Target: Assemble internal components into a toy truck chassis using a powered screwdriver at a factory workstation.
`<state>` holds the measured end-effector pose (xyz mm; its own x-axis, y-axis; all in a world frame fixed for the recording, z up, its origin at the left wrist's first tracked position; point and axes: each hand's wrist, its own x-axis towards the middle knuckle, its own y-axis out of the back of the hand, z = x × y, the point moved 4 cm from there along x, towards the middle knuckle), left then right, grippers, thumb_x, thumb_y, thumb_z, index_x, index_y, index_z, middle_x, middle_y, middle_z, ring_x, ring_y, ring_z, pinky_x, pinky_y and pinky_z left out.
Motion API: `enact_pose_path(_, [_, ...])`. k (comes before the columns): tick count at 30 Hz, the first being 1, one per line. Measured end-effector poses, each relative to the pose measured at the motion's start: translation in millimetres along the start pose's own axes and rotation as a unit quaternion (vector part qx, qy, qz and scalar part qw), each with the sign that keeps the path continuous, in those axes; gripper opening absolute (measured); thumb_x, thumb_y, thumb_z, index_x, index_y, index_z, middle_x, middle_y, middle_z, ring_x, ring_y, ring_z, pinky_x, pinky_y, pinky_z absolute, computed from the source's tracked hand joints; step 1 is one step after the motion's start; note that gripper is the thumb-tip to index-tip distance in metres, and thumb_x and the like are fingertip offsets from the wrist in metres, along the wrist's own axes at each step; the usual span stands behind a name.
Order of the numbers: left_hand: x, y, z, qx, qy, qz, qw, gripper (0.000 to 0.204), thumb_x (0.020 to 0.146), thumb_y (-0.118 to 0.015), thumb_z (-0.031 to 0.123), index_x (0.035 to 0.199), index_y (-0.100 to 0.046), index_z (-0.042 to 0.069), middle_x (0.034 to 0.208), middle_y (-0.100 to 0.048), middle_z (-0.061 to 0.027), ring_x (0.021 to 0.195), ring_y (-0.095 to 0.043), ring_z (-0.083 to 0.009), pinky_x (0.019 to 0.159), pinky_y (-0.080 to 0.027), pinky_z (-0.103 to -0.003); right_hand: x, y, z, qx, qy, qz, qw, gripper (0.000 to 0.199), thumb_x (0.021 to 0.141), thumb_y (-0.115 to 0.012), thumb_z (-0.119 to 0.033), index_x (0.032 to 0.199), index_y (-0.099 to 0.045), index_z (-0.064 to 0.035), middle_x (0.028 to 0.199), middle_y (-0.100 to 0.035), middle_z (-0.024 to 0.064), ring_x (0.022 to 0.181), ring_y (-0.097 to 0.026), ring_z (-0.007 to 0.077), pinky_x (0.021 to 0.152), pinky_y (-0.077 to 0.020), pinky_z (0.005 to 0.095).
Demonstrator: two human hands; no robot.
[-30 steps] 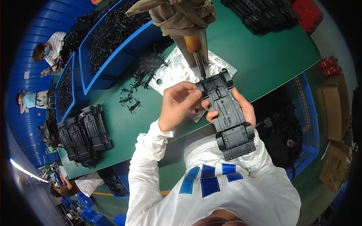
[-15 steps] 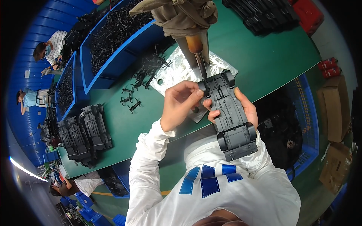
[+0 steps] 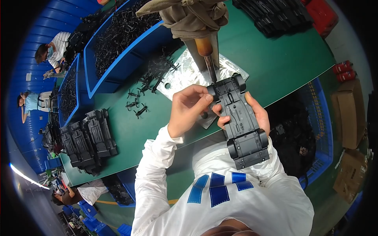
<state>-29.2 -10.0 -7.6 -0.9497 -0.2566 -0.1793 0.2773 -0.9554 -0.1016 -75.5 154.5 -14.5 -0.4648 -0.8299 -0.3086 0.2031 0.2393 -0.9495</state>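
Observation:
My right hand (image 3: pixel 258 114) grips a black plastic toy car chassis (image 3: pixel 238 114), fingers wrapped round both its long edges. The chassis is tilted, its studded face up and rounded wheel housings at its corners. At the far left corner, the thumb and forefinger of my left hand (image 3: pixel 191 104) are pinched on the housing; anything small between them is hidden. A metal rod with an amber collar (image 3: pixel 204 46) comes down from a cloth-wrapped fixture (image 3: pixel 193 19). Its tip is at the far edge of the chassis; whether it touches, I cannot tell.
A shiny metal plate (image 3: pixel 232 69) lies under the rod on the green table (image 3: pixel 271 59). Several small black axle-like parts (image 3: pixel 140 110) are left of it, near a blue bin (image 3: pixel 114 72). Stacked chassis (image 3: pixel 88 135) stand at left, more (image 3: pixel 275 15) at far right. Co-workers are at far left.
The chassis and both hands have stayed almost exactly where they were; only a very slight shift shows.

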Motion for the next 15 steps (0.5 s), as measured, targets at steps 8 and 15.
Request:
enact_pose_path(8, [-0.1, -0.3, -0.3, -0.001, 0.000, 0.007, 1.000, 0.017, 0.090, -0.070, 0.014, 0.097, -0.064, 0.000, 0.081, -0.065, 0.0008, 0.066, -0.055, -0.0042, 0.058, -0.044, -0.020, 0.4, -1.4, -0.1, 0.005, -0.003, 0.004, 1.000, 0.052, 0.104, -0.040, -0.035, 0.136, -0.043, 0.0046, 0.124, -0.054, 0.0260, 0.105, -0.055, 0.0335, 0.075, -0.0482, 0.0359])
enact_pose_path(15, [-0.1, -1.0, 1.9, -0.006, -0.003, 0.002, 1.000, 0.016, 0.090, -0.069, 0.013, 0.097, -0.064, -0.001, 0.080, -0.064, 0.0005, 0.066, -0.055, -0.0044, 0.058, -0.044, -0.020, -0.1, -2.7, 0.3, 0.006, 0.002, 0.007, 1.000, 0.051, 0.103, -0.040, -0.035, 0.137, -0.042, 0.0045, 0.124, -0.053, 0.0255, 0.106, -0.054, 0.0338, 0.076, -0.0480, 0.0364])
